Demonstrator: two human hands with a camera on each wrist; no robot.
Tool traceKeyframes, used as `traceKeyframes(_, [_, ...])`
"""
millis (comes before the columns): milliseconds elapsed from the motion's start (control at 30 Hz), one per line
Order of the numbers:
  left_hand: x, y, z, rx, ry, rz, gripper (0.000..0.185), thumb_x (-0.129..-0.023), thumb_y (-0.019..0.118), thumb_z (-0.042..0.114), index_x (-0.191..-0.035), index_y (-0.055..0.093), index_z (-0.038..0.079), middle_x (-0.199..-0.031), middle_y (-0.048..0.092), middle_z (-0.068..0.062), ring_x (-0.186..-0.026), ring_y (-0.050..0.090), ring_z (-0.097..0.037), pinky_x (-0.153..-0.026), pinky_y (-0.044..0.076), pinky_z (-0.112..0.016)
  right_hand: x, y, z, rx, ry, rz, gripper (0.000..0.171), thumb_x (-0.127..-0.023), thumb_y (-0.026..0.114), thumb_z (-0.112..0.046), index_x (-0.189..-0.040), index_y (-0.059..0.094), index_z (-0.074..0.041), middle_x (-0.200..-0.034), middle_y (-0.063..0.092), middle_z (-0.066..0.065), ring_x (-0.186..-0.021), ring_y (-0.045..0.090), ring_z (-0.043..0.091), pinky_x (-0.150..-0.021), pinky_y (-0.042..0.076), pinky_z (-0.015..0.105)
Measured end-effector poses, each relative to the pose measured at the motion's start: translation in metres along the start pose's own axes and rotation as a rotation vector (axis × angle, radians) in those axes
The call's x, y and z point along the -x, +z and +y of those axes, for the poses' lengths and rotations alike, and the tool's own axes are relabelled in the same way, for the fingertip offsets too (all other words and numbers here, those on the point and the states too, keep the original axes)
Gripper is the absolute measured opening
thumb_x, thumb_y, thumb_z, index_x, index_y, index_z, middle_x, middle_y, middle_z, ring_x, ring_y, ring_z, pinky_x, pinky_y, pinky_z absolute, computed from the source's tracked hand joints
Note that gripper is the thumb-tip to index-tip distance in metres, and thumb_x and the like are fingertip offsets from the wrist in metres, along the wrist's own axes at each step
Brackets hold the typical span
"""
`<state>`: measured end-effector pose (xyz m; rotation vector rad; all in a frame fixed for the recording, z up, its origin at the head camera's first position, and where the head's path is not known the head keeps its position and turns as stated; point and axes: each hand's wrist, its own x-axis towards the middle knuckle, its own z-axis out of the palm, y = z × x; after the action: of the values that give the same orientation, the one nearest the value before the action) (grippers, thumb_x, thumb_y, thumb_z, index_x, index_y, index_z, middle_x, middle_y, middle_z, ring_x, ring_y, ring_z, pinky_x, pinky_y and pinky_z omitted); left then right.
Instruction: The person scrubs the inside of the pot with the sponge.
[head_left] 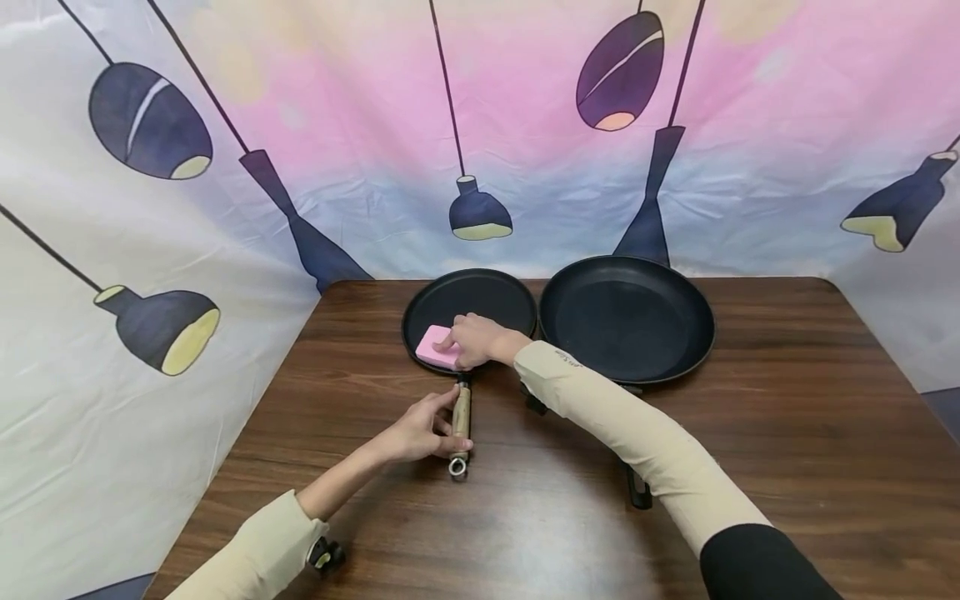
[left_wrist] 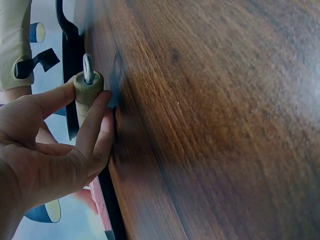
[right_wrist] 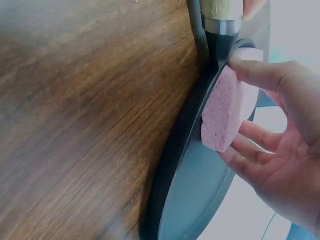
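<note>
On the wooden table (head_left: 787, 433) I saw the large black pan (head_left: 626, 317) at the far right and the small flat pan (head_left: 487, 302) just left of it. My left hand (head_left: 416, 432) pinched its wooden handle (head_left: 462, 419), and my right hand (head_left: 474, 339) gripped the pink sponge (head_left: 435, 349) on the small pan's near edge.

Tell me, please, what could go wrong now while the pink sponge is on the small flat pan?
1. The left hand holds the wooden handle only near its end, so the flat pan may turn when the right hand presses the pink sponge.
2. The sponge sits at the pan's near rim by the handle; it might slip off onto the table.
3. The large pan seems to touch the flat pan, so it may get pushed.
</note>
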<state>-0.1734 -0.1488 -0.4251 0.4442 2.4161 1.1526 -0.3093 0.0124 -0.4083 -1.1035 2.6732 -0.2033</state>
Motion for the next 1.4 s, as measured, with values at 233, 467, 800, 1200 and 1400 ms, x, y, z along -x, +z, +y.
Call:
traceKeyframes(233, [-0.002,-0.002,-0.002,0.007,-0.002,0.012,0.096,-0.082,0.086,0.010,-0.155,0.028,-0.011,-0.134,0.050,-0.028,-0.093,0.067,-0.018,-0.070,0.057,-0.018,-0.016,0.006,-0.008,0.102,0.044,0.045,0.048,-0.100,0.065,-0.037,-0.147,0.055,-0.035,-0.132,0.059,0.012,-0.118,0.053,0.028,-0.100,0.055,0.041])
traceKeyframes(467, [0.002,-0.001,-0.002,0.036,-0.008,0.015,0.096,-0.082,0.086,0.009,-0.155,0.028,-0.011,-0.133,0.050,-0.028,-0.089,0.067,-0.015,-0.068,0.057,-0.018,-0.037,0.006,-0.010,0.155,0.084,0.059,0.049,-0.104,0.060,-0.034,-0.151,0.048,-0.038,-0.137,0.058,0.010,-0.121,0.052,0.027,-0.101,0.055,0.041])
traceKeyframes(800, [0.004,-0.001,-0.005,0.074,0.024,0.018,0.096,-0.082,0.085,0.007,-0.155,0.026,-0.012,-0.133,0.049,-0.030,-0.087,0.064,-0.014,-0.066,0.056,-0.017,-0.070,0.009,0.000,0.204,0.198,0.102,0.053,-0.109,0.049,-0.022,-0.158,0.037,-0.037,-0.152,0.047,0.016,-0.138,0.049,0.031,-0.114,0.048,0.041])
traceKeyframes(1200, [0.004,0.001,-0.005,0.081,0.025,0.016,0.095,-0.083,0.085,0.007,-0.156,0.026,-0.011,-0.133,0.049,-0.030,-0.082,0.065,-0.013,-0.065,0.054,-0.015,-0.070,0.009,0.016,0.124,0.239,0.122,0.053,-0.109,0.049,-0.017,-0.159,0.037,-0.031,-0.148,0.048,0.021,-0.137,0.047,0.035,-0.119,0.042,0.043])
traceKeyframes(1400, [0.005,-0.002,-0.003,0.086,0.010,0.002,0.096,-0.085,0.085,0.010,-0.157,0.024,-0.008,-0.138,0.047,-0.031,-0.084,0.065,-0.010,-0.065,0.056,-0.017,-0.064,0.001,0.042,0.119,0.343,0.142,0.050,-0.112,0.039,-0.013,-0.159,0.036,-0.025,-0.146,0.047,0.028,-0.136,0.046,0.043,-0.118,0.042,0.049])
